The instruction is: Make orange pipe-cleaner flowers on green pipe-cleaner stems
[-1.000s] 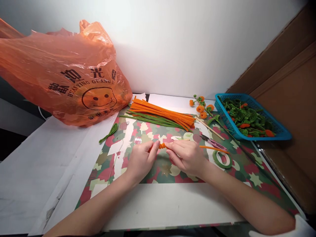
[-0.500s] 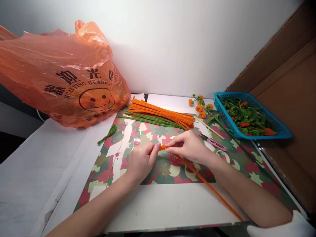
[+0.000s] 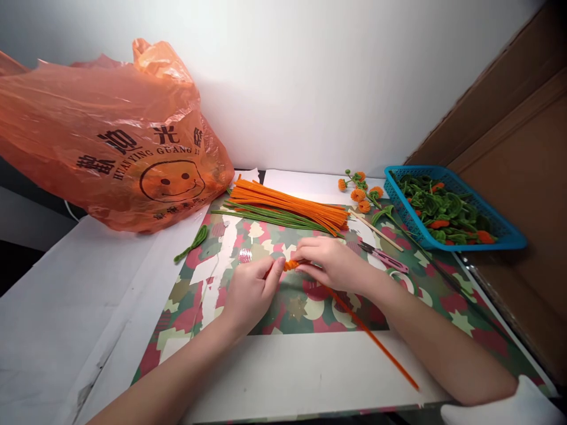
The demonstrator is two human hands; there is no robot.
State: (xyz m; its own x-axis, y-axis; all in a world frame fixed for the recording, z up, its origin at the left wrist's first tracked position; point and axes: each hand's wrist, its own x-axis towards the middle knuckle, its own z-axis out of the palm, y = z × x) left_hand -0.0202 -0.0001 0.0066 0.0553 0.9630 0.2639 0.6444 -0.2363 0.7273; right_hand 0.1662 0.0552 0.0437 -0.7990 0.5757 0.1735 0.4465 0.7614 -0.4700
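Note:
Between my hands is an orange pipe cleaner (image 3: 374, 337), its near part wound into a tight coil and its loose tail slanting down to the right. My left hand (image 3: 254, 290) pinches one end of the coil between thumb and fingers. At the coil's other side, my right hand (image 3: 332, 262) closes its thumb and fingers on the pipe cleaner. Whatever lies inside the coil is hidden by my fingers. Just beyond my hands rests a bundle of straight orange pipe cleaners (image 3: 287, 200), with green pipe cleaners (image 3: 274, 216) along its near side.
An orange plastic bag (image 3: 146, 141) stands at the left, near a looped green piece (image 3: 194, 243). To the right are pink-handled scissors (image 3: 387, 258), a tape roll (image 3: 403, 281), a wooden stick (image 3: 376, 230), orange flowers (image 3: 359, 193) and a blue basket (image 3: 465, 245) of green and orange pieces.
The pipe cleaner's loose tail has drawn in, its free end shifting up and left. My right hand has turned slightly around the coil, while my left hand keeps its pinch.

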